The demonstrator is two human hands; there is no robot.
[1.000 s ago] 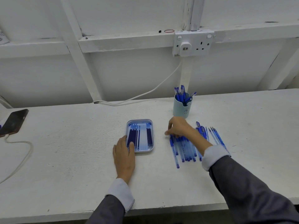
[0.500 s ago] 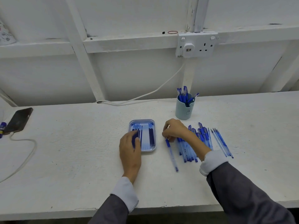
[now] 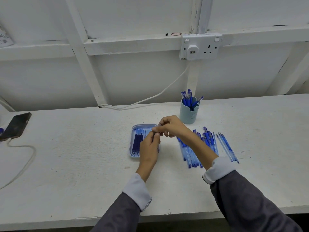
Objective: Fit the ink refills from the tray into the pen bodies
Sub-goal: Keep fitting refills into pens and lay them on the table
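A light-blue tray (image 3: 131, 144) on the white bench holds several dark-blue ink refills (image 3: 136, 144). To its right lies a spread of several clear blue pen bodies (image 3: 189, 154). Both hands are raised and meet above the tray. My left hand (image 3: 148, 148) curls its fingers upward round a pen that it almost wholly hides. My right hand (image 3: 170, 126) pinches the top end of the same pen at the fingertips. Which part of the pen the fingers touch is hidden.
A pale blue cup (image 3: 188, 114) of blue pens stands behind the hands. A few more pens (image 3: 227, 148) lie apart at the right. A phone (image 3: 15, 125) with a white cable (image 3: 25, 163) lies far left. A wall socket (image 3: 200, 46) is above the bench.
My right hand dragged one pen leftward out of the pile, and that pen has left the table. My left hand rose from the tray, and both hands came together above it.
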